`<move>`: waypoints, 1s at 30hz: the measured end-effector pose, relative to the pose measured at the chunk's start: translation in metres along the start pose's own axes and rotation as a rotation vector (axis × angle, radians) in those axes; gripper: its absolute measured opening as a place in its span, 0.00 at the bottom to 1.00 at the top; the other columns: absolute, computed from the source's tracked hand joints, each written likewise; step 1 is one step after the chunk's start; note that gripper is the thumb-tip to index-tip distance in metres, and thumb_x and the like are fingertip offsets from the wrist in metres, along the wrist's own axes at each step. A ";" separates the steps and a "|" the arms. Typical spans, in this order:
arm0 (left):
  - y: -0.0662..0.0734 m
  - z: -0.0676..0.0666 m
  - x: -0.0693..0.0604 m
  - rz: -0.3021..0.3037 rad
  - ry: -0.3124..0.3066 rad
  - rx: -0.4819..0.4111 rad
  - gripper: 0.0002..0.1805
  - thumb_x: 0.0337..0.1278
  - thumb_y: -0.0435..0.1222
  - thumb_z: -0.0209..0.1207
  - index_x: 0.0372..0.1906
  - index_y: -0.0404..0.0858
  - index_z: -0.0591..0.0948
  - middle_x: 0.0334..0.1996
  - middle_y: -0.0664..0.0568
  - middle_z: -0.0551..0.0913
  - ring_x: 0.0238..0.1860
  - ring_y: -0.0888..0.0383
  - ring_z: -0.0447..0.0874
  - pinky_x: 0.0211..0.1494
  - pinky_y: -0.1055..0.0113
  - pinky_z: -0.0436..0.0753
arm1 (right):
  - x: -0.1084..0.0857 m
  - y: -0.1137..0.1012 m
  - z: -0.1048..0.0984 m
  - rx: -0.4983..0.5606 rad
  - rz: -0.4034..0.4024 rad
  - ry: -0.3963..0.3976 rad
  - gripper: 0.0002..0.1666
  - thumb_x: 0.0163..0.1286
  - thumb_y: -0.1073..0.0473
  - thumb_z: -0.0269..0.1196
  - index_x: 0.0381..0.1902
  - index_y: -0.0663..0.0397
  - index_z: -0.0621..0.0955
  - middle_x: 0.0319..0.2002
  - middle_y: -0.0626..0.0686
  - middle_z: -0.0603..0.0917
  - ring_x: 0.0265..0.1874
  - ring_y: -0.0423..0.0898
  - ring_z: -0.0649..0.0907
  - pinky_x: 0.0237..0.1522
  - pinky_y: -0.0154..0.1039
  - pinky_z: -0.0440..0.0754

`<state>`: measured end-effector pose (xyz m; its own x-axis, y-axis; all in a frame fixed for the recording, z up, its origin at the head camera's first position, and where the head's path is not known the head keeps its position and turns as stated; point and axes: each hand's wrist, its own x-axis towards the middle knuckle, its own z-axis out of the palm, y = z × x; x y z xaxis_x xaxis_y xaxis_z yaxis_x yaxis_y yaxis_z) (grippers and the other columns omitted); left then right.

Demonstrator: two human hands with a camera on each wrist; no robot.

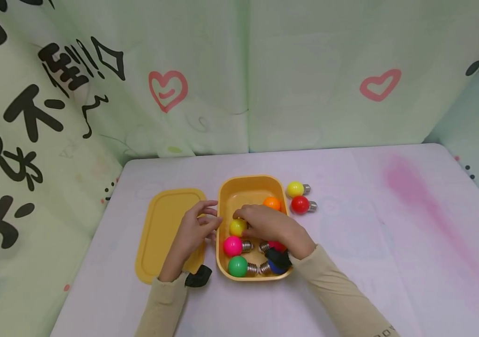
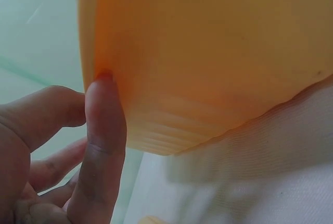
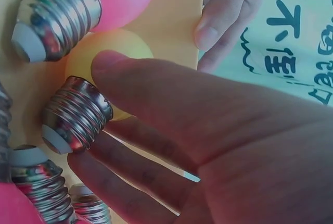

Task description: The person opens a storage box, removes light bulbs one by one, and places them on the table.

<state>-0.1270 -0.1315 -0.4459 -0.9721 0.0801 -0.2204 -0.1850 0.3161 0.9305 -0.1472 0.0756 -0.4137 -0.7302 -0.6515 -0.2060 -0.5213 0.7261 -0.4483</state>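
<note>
Our right hand (image 1: 270, 222) pinches the yellow bulb (image 1: 237, 227) inside the box (image 1: 243, 191), near its left wall; our left hand (image 1: 195, 228), fingers apart, touches that edge; the table (image 1: 391, 271) stretches wide to the right.

Beyond the far edge of the pale table (image 1: 391, 271) hangs green cloth (image 1: 306, 107) with two pink hearts (image 1: 166, 95); black lettering (image 1: 31, 124) stands past the left edge, a pink smear (image 1: 422, 199) inside the right
</note>
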 end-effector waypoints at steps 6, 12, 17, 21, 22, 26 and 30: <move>0.001 0.000 -0.001 -0.003 -0.001 0.000 0.28 0.60 0.33 0.66 0.65 0.42 0.74 0.48 0.43 0.80 0.30 0.55 0.85 0.35 0.64 0.88 | -0.002 0.000 -0.002 0.028 0.004 0.005 0.27 0.65 0.55 0.70 0.60 0.56 0.79 0.51 0.52 0.84 0.47 0.45 0.81 0.58 0.41 0.81; 0.001 0.000 -0.001 0.000 0.005 0.010 0.28 0.60 0.33 0.66 0.65 0.42 0.74 0.49 0.43 0.79 0.29 0.55 0.85 0.35 0.65 0.88 | -0.009 0.001 -0.005 0.056 0.013 0.030 0.28 0.66 0.54 0.69 0.62 0.54 0.78 0.54 0.51 0.83 0.51 0.46 0.81 0.60 0.43 0.80; 0.000 0.000 -0.001 0.004 0.002 0.009 0.28 0.60 0.33 0.66 0.65 0.42 0.74 0.49 0.43 0.79 0.31 0.55 0.85 0.35 0.64 0.88 | -0.018 0.000 -0.011 0.079 0.028 0.045 0.29 0.66 0.54 0.68 0.63 0.53 0.77 0.56 0.51 0.82 0.52 0.46 0.81 0.60 0.43 0.80; 0.000 0.000 -0.001 0.006 0.000 0.007 0.28 0.60 0.33 0.66 0.65 0.42 0.74 0.48 0.43 0.79 0.31 0.55 0.85 0.34 0.64 0.88 | -0.026 0.000 -0.017 0.068 0.015 0.062 0.28 0.66 0.56 0.68 0.63 0.54 0.77 0.55 0.51 0.82 0.51 0.47 0.82 0.59 0.44 0.81; 0.000 0.000 -0.001 0.008 0.001 0.006 0.28 0.60 0.32 0.66 0.65 0.42 0.74 0.48 0.43 0.79 0.31 0.55 0.85 0.34 0.64 0.88 | -0.028 0.001 -0.019 0.061 0.009 0.067 0.28 0.66 0.56 0.69 0.63 0.55 0.77 0.55 0.52 0.82 0.50 0.47 0.82 0.58 0.44 0.81; 0.000 0.000 0.000 0.013 0.003 0.007 0.28 0.60 0.32 0.66 0.65 0.41 0.74 0.48 0.43 0.79 0.30 0.55 0.85 0.34 0.64 0.88 | -0.035 0.003 -0.024 0.042 -0.005 0.085 0.28 0.65 0.57 0.69 0.62 0.55 0.77 0.51 0.50 0.82 0.45 0.46 0.83 0.54 0.41 0.84; 0.000 0.001 0.000 0.022 0.003 0.009 0.28 0.60 0.32 0.66 0.65 0.41 0.74 0.48 0.43 0.79 0.29 0.55 0.84 0.33 0.64 0.88 | -0.041 0.007 -0.028 0.061 -0.010 0.097 0.28 0.65 0.57 0.70 0.61 0.55 0.78 0.47 0.49 0.81 0.41 0.42 0.81 0.50 0.39 0.84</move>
<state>-0.1267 -0.1311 -0.4462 -0.9763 0.0842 -0.1992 -0.1624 0.3224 0.9325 -0.1330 0.1137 -0.3840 -0.7662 -0.6318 -0.1172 -0.5030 0.7033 -0.5023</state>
